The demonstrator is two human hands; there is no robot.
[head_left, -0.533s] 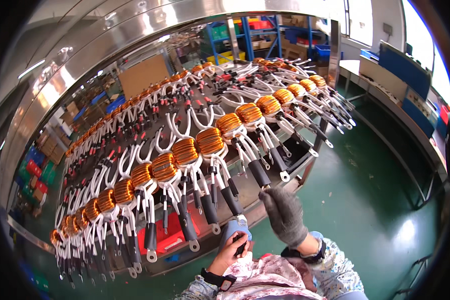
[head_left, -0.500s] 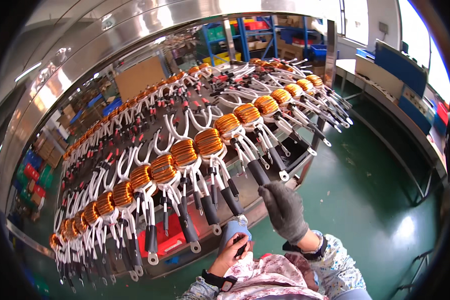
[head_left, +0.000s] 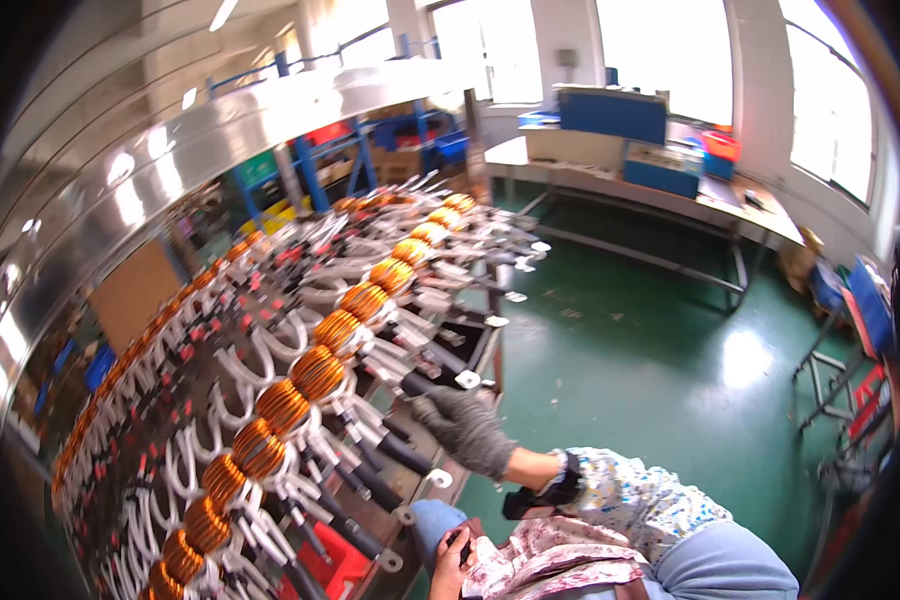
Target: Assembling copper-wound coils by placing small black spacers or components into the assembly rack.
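While the left hand at six o'clock curls round a small black object, the gloved right hand above it bunches its fingers at a black-sleeved cable; whether they pinch, I cannot tell. Since half a second ago, the view has swung right, leaving the coils toward eight o'clock and the windows fuller at one.
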